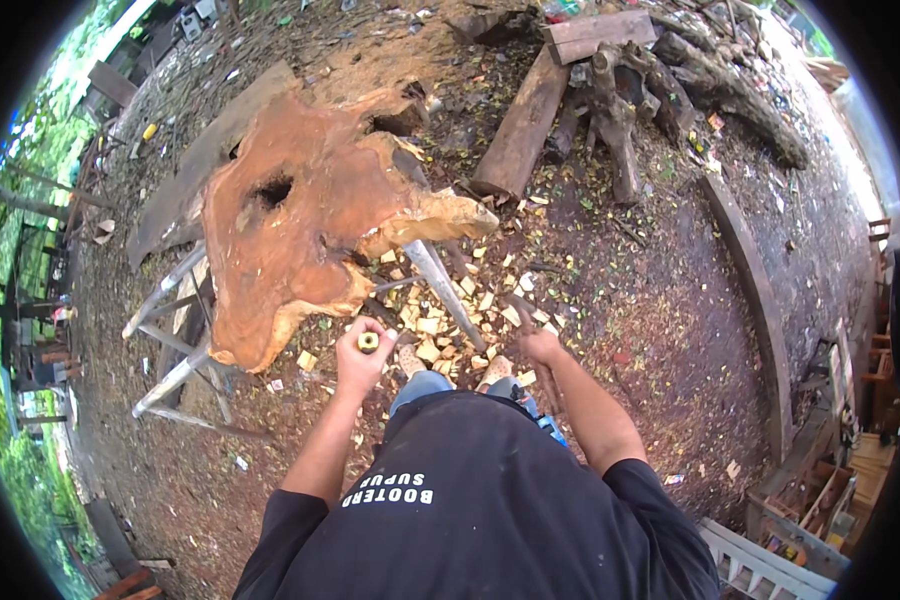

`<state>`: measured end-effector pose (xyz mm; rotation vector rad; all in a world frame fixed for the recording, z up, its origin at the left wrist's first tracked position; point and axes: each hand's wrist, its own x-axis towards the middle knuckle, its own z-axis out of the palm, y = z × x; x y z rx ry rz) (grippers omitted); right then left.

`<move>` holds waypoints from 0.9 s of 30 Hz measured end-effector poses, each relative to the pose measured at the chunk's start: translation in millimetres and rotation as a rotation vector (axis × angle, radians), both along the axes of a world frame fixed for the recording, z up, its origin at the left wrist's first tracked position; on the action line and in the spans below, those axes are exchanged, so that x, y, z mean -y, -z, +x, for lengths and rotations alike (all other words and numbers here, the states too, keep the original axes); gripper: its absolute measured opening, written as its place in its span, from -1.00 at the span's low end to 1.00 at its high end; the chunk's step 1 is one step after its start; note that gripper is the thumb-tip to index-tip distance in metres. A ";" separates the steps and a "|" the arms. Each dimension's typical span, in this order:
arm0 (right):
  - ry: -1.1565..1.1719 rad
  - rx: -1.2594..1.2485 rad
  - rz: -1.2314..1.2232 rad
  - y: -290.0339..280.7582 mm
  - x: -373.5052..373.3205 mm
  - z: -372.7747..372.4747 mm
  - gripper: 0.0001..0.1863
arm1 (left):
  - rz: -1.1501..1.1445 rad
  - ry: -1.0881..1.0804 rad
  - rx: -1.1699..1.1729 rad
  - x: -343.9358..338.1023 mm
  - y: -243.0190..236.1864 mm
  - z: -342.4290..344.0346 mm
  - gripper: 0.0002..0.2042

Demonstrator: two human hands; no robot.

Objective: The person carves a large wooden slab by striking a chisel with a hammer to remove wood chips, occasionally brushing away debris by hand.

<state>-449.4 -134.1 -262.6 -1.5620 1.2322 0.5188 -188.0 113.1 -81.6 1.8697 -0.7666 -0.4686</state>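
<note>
My left hand (358,355) grips a small yellow object (368,342) with a dark round centre, just below the edge of a large, irregular orange-brown wood slab (290,250) with dark hollows. The slab rests on a pale metal stand (170,380), tilted over the ground. My right hand (540,345) is closed around a long brown stick-like piece (520,308) to the right of a metal leg. Pale wood chips (427,325) lie around my shoes, under and beside the slab.
A weathered board (170,210) lies behind the slab. Logs and branched stumps (515,120) are piled at upper right. A long beam (745,280) runs along the right, toward wooden furniture pieces (820,500) and a white slatted item (750,560). Leaves and litter cover the dirt ground.
</note>
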 end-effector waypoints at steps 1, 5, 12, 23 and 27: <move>-0.050 -0.093 -0.040 8.7 1.7 -15.9 -0.40 | -0.050 -0.035 -0.125 1.6 -1.9 5.0 -0.84; -0.102 -0.276 -0.233 93.0 -6.2 -135.2 -0.42 | -0.341 0.006 -0.439 46.1 -65.8 23.4 -0.84; 0.163 -0.353 -0.069 107.0 -96.6 -274.5 -0.62 | -0.692 0.025 -0.462 109.4 -118.2 74.3 -0.87; 0.261 -0.384 0.107 60.3 -148.3 -245.3 -0.74 | -0.741 0.146 -0.476 225.2 -116.8 110.0 -0.84; 0.469 -0.250 0.183 44.3 -128.7 -205.4 -0.77 | -0.667 0.156 -0.500 237.1 -113.5 92.0 -0.80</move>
